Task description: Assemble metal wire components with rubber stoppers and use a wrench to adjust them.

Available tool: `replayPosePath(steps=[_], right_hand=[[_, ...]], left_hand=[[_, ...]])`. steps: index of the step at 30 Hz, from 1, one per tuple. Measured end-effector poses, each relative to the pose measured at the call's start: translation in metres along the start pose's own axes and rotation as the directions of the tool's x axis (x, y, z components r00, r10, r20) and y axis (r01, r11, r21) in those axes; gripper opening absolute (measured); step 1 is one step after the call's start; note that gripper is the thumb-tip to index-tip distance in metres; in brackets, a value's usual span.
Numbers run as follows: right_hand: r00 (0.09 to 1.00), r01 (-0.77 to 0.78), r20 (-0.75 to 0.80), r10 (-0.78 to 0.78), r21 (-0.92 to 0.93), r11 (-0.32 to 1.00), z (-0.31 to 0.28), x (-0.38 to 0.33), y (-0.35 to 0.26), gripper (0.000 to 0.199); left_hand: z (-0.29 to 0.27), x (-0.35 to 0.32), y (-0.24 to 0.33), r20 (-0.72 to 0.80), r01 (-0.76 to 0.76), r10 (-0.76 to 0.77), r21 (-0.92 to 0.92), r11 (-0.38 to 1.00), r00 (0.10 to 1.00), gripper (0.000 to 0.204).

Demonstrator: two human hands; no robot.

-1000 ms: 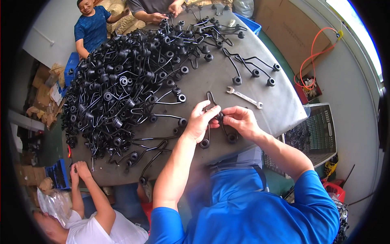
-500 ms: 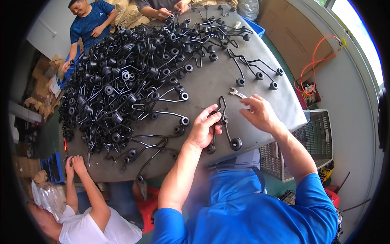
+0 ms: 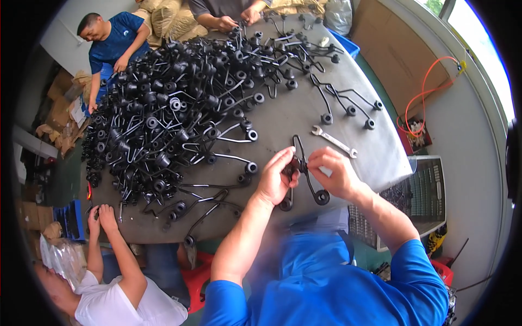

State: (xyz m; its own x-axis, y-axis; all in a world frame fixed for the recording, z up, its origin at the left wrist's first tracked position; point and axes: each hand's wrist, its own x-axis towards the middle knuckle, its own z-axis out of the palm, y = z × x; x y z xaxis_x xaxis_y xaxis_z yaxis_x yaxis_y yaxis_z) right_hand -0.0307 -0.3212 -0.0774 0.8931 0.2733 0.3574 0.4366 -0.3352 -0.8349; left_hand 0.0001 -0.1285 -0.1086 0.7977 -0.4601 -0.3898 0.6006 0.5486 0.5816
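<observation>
My left hand (image 3: pixel 276 178) is closed round the middle of a bent black metal rod with round rubber bushings (image 3: pixel 322 197). Its narrow loop points away from me, and its two bushing ends hang toward me. The fingers of my right hand (image 3: pixel 333 173) are pinched at the rod's middle, just right of my left fingers. What lies between those fingertips is too small to make out. Beyond my right hand, a silver open-ended wrench (image 3: pixel 334 141) lies on the grey tabletop (image 3: pixel 293 117).
A big heap of similar black rods (image 3: pixel 174 103) covers the table's left and middle. Several more rods (image 3: pixel 350 110) lie at the right edge. Three people work round the table, one in white (image 3: pixel 128 293) at near left. A plastic crate (image 3: pixel 429 198) stands below the right edge.
My right hand has moved left and down from beside the wrench onto the held rod, fingers now pinched there. The wrench shows whole now. My left hand keeps its hold.
</observation>
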Motion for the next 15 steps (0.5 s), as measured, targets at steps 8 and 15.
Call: replayPosePath(steps=[8,15], right_hand=[[0.861,-0.502,0.148,0.487,0.398,0.768,-0.002,0.003,0.003,0.013],[0.885,-0.466,0.131,0.448,0.237,0.852,0.001,-0.003,-0.009,0.023]], left_hand=[[0.012,-0.011,0.000,-0.027,-0.100,0.103,0.116,0.988,0.994,0.037],[0.019,-0.014,0.006,-0.086,-0.162,0.177,0.159,0.974,0.980,0.037]])
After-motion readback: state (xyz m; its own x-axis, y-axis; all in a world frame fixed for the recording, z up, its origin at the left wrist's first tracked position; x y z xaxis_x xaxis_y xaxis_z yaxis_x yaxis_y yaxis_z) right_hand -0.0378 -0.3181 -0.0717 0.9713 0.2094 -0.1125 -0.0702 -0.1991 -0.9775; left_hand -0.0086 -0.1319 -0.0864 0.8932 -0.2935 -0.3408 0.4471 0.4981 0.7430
